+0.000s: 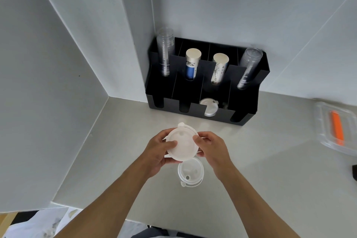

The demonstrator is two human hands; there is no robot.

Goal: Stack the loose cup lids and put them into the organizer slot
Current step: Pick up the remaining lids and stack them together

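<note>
Now both hands, left hand (pixel 157 152), right hand (pixel 211 149), clasping lid stack (pixel 182 144), loose lid (pixel 190 175) beneath on counter (pixel 251 160)

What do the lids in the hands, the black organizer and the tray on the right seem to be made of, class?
Lids: thin plastic, milky white and matte, since light passes faintly through them.
Organizer: black, smooth, slightly shiny, with thin flat walls; probably plastic or acrylic, though painted metal is possible.
Tray: clear glossy plastic, since the counter and the orange thing inside show through.
</note>
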